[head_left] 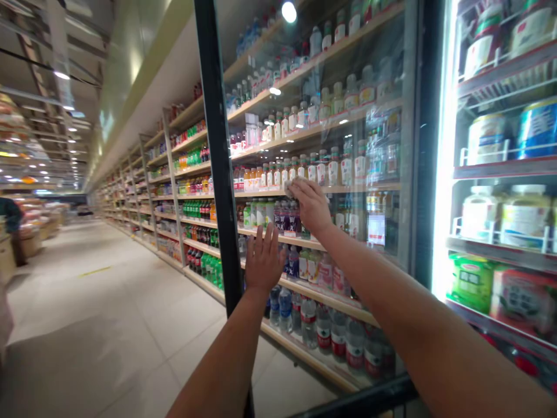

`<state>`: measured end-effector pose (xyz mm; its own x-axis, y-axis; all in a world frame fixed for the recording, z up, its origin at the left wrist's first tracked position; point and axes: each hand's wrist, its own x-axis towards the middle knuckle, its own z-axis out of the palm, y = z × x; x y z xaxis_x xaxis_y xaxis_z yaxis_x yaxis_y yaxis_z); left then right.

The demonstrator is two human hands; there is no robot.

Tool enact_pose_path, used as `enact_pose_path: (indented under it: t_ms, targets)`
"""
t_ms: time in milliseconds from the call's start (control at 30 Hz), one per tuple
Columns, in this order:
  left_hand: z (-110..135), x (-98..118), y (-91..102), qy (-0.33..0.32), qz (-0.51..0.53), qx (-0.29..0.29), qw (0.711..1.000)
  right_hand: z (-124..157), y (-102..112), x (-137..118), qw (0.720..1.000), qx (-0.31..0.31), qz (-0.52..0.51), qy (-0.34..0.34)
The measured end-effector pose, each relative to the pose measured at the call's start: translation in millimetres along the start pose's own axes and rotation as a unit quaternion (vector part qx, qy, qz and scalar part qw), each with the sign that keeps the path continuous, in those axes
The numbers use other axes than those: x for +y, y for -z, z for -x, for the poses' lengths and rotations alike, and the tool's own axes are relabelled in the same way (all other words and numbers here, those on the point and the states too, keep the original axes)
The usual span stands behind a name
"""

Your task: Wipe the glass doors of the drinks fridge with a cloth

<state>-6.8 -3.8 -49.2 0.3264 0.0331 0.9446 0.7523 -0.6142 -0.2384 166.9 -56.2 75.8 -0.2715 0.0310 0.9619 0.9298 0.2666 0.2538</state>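
A fridge's glass door (300, 139) with a black frame (219, 151) stands swung out before me. My left hand (265, 261) lies flat against the lower left of the glass, fingers spread, close to the frame. Higher and to the right, my right hand (312, 206) presses a small pale cloth (289, 186) to the pane; its fingers are bent over the cloth and hide part of it. Bottles on shelves show through the glass behind both hands.
Lit fridge shelves at right hold jars (524, 217), a blue can (538, 129) and a green packet (471, 280). Long drink shelves (191, 220) run back beyond the door, beside a tiled aisle floor (104, 313). A person (12, 226) stands at the far left edge.
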Motion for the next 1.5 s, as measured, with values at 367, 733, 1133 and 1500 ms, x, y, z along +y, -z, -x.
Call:
enact_pose_path:
  t_ms: [367, 733, 1133, 1500]
  targets:
    - [1, -2, -4.4, -0.009, -0.009, 0.01, 1.0, 22, 16, 26, 0.998, 0.045, 0.033, -0.027]
    - [1, -3, -6.5, -0.009, -0.009, 0.02, 1.0, 44, 31, 48, 0.996, 0.058, 0.061, -0.026]
    - [-1, -3, -6.4, -0.01, -0.011, 0.016, 1.0, 79, 52, 72, 0.994, 0.031, 0.086, -0.055]
    - [-1, -2, -5.9, -0.005, -0.021, 0.008, 1.0, 101, 79, 107, 0.991, 0.012, 0.111, -0.073]
